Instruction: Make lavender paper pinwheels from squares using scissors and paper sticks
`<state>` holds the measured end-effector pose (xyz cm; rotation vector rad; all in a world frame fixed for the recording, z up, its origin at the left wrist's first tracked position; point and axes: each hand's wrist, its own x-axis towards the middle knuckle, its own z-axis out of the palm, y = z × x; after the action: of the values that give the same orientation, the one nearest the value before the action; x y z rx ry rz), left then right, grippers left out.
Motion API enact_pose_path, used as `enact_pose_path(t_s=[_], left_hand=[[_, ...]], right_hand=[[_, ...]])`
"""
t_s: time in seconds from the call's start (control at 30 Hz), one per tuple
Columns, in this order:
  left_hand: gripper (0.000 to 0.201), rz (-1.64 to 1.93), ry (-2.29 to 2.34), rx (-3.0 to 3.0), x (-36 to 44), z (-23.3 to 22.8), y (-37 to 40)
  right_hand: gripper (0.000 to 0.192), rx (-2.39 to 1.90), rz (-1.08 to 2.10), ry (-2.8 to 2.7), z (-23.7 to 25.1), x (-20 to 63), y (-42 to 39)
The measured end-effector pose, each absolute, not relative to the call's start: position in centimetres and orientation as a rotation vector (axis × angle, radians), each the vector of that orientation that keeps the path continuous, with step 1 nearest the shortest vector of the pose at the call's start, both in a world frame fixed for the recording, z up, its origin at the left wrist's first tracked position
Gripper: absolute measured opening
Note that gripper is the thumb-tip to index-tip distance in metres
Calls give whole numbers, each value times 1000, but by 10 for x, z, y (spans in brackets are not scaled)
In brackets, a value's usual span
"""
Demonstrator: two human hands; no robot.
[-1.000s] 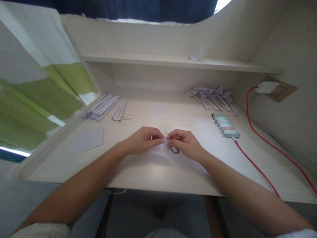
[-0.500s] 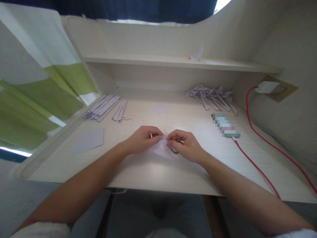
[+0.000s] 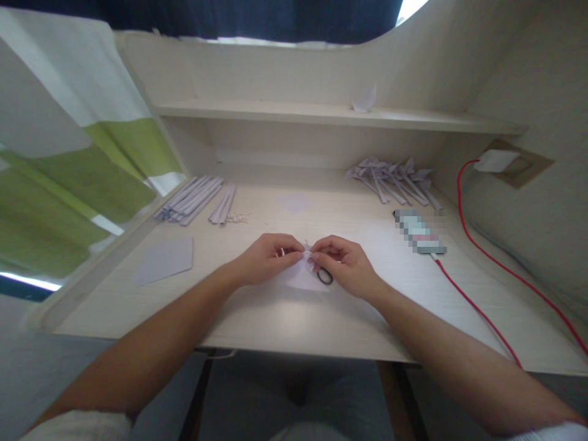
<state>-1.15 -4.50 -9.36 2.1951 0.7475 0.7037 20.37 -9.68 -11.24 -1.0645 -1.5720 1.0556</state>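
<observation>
My left hand (image 3: 266, 257) and my right hand (image 3: 342, 262) meet at the middle of the desk (image 3: 275, 312), fingertips pinched together on a small pale lilac piece of paper (image 3: 301, 277). The paper's lower part rests on the desk between the hands. A small pair of scissors with black handles (image 3: 324, 275) lies on the desk under my right hand's fingers. Whether the right hand also touches the scissors cannot be told.
Folded lilac paper strips (image 3: 193, 197) lie back left, several folded paper shapes (image 3: 392, 180) back right. A flat lilac sheet (image 3: 165, 260) lies front left, a smaller one (image 3: 296, 202) behind the hands. A phone (image 3: 419, 231) on a red cable (image 3: 478, 309) lies right. A shelf (image 3: 321, 113) spans the back.
Both hands stay in place, their fingers working the paper. The paper has shifted slightly between the fingertips, and the scissors' handle shows more clearly under the right hand.
</observation>
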Motion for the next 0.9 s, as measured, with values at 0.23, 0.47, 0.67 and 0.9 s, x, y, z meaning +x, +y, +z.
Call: enact_pose_path(t_s=[0.23,0.47,0.67,0.9], left_hand=[[18,722,727,2181,-12,-94,-47],[17,733,715,2184,-14,-93,-45],[16,728,732,2199,-14,-90,-46],[19,729,778,2192,-13,-93,-45]], right_hand=[[12,-1030,1114,-1531,-112,203,-96],[5,-1051,1058,-1539,-108,204,-100],[9,-1085,986,-1581,-106,206,-102],[9,-1128,906,-1672,-108,207,-102]])
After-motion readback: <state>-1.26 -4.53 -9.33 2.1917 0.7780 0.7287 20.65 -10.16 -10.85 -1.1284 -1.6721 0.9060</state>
